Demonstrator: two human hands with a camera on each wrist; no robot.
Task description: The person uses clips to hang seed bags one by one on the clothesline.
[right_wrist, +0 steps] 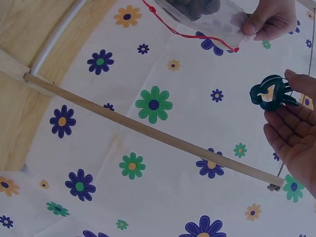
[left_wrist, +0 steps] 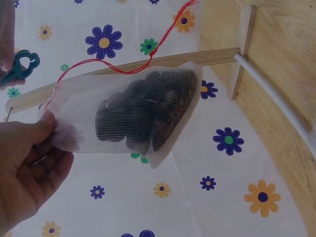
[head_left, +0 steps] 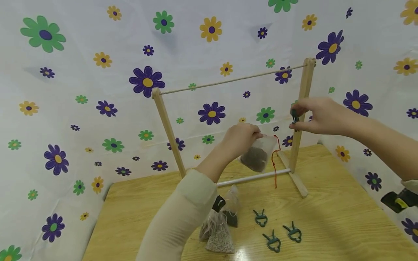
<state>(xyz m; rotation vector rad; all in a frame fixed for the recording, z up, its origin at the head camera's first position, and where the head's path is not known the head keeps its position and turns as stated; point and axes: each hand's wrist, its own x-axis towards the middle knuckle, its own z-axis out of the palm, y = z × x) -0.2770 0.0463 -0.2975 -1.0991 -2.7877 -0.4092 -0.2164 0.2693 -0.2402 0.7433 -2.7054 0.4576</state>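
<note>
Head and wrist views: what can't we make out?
Left post, head view: foot hidden behind the left sleeve.
White rod, head view: left end behind that sleeve.
Black object, head view: cut off by the right edge.
Held mesh bag, left wrist view: dark contents blurred by mesh.

Right hand pinching a dark green clip, left hand gripping a mesh bag with red drawstring, diagonal wooden post, flower-patterned backdrop.

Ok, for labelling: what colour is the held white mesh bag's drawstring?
The thin drawstring is red, clearest in the left wrist view.
</note>
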